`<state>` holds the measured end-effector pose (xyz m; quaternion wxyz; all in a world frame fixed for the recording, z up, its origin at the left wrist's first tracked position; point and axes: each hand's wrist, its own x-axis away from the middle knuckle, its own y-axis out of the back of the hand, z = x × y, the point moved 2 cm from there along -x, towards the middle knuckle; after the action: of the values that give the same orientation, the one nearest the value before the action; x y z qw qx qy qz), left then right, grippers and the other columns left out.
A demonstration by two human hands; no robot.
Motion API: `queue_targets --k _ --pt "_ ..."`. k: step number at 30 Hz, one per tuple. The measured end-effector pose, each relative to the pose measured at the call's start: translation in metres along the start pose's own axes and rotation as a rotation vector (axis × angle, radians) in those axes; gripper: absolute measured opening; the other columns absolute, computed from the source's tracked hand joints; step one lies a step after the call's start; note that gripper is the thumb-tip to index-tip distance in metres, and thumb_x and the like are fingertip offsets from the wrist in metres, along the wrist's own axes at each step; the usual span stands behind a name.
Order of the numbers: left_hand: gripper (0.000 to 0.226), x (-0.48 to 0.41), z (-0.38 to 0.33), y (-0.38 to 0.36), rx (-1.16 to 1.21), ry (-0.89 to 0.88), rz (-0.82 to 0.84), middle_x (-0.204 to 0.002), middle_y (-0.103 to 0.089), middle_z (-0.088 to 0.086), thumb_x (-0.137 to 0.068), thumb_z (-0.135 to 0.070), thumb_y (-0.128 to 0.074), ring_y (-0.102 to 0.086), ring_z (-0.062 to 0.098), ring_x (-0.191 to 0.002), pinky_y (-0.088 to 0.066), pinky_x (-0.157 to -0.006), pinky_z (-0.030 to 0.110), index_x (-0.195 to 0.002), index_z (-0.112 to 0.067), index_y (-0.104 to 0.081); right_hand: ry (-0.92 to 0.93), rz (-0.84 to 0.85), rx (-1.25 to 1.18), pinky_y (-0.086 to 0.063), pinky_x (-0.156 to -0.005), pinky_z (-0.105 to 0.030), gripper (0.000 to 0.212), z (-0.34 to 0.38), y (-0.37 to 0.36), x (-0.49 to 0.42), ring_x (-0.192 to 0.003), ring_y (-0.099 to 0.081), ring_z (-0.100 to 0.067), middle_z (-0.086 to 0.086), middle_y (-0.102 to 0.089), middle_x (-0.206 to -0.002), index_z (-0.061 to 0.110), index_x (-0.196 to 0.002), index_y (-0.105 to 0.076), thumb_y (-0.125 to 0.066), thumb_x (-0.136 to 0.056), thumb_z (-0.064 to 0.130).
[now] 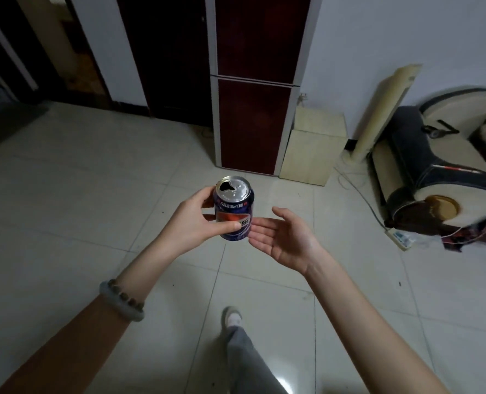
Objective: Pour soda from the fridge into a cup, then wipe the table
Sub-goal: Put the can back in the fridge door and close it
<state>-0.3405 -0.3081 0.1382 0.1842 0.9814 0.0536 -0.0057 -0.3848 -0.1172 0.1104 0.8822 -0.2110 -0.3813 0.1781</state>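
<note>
A blue soda can (234, 204) with an opened silver top stands upright in the air at mid-frame. My left hand (196, 220) grips it from the left, thumb across the label and fingers behind. My right hand (285, 237) is open just right of the can, palm turned toward it, fingertips near its lower side. The dark red fridge (253, 89) stands straight ahead against the wall, both doors closed. No cup or table is in view.
Pale floor tiles (94, 194) stretch all around. A beige box (312, 149) sits right of the fridge. A sofa (446, 172), a leaning board (383, 109) and a power strip with cords (400, 237) fill the right. My foot (233, 318) steps forward below.
</note>
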Motion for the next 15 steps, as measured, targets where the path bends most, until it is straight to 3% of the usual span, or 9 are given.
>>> queue_targets --k 10,15 --pt "0.063 -0.154 0.035 0.073 0.075 0.028 -0.042 -0.111 -0.066 -0.016 -0.054 -0.035 -0.088 -0.060 0.008 -0.110 -0.050 -0.096 0.038 -0.107 -0.042 -0.057 -0.052 0.054 0.102 -0.048 -0.091 -0.035 0.044 0.098 -0.060 -0.158 -0.086 -0.064 -0.025 -0.017 -0.067 -0.097 -0.005 -0.108 -0.060 -0.042 -0.094 0.033" --pt "0.059 -0.236 0.037 0.108 0.061 0.012 -0.056 -0.109 -0.065 -0.014 -0.063 -0.012 -0.086 -0.061 0.004 -0.106 -0.051 -0.094 0.029 -0.107 -0.038 -0.055 -0.063 0.051 0.115 -0.047 -0.091 -0.036 0.043 0.154 -0.094 -0.227 -0.086 -0.063 -0.026 -0.018 -0.066 -0.098 -0.005 -0.106 -0.060 -0.042 -0.094 0.033"
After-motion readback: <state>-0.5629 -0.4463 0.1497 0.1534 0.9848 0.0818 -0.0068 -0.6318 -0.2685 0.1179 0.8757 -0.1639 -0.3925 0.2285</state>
